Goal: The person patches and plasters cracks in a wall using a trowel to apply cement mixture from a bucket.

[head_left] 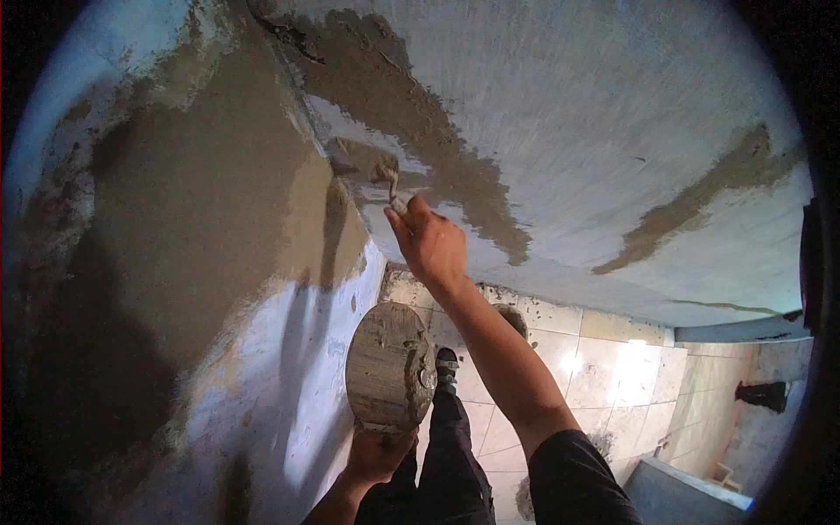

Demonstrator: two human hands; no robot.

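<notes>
Holding the trowel (pixel 359 157) by its handle in the right hand (pixel 435 245), up beyond the board (pixel 385 350), with thumb and fingers clamped round the handle. Angling the blade near-flat along the right wall (pixel 595 96), close to the seam with the left wall (pixel 249 350); cannot tell whether pressed fully against it. Gripping the board at its near edge in the left hand (pixel 378 457), with the hold underneath hidden. Bearing mortar (pixel 426 378) along the board's right side, plus a clot on the trowel. Showing damp patches left of the board, and above and to its right. Standing with a shoe (pixel 446 363) just right of the board, on pale tiles (pixel 547 359).

Likely light and stiff in the trowel, slick where coated; best taken by the handle, clear of the clot. Probably rigid and heavier in the board, weighted toward its loaded side; best supported from below, near level. Apparently soft and sticky in the mortar, liable to slide with any tipping of the board.
</notes>
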